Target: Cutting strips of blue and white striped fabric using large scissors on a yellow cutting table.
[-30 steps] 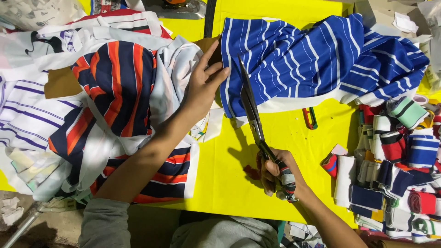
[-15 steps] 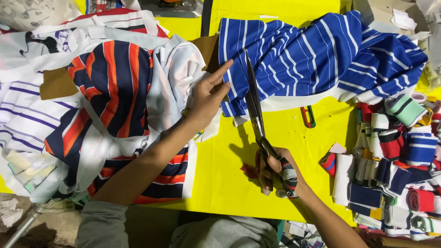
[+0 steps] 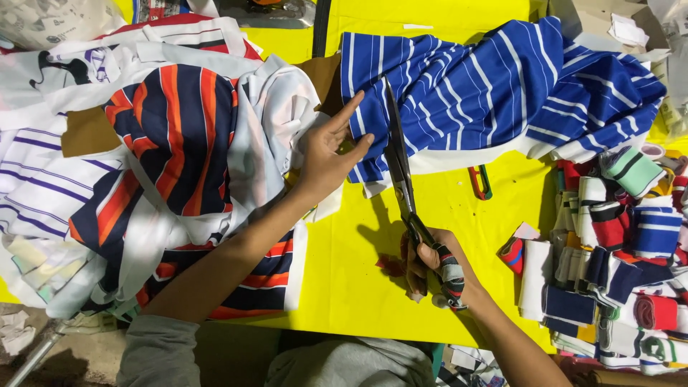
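Note:
My right hand (image 3: pixel 434 264) grips the wrapped handles of a long pair of scissors (image 3: pixel 399 166). The blades point away from me and reach into the near left part of a blue cloth with white stripes (image 3: pixel 494 93). My left hand (image 3: pixel 328 150) rests at the left edge of that blue cloth, fingers spread, forefinger pointing up and right, thumb close to the blades. Both lie on a yellow table top (image 3: pixel 358 272).
A heap of white, navy and orange striped cloth (image 3: pixel 172 143) covers the left side. Several rolled striped fabric strips (image 3: pixel 616 251) are piled at the right. A small red-and-green clipper (image 3: pixel 481 182) lies on the yellow surface under the blue cloth. A cardboard box (image 3: pixel 609 21) stands at the top right.
The scissors have moved further up into the blue cloth. My left hand has shifted right and lifted its fingers at the cloth's edge.

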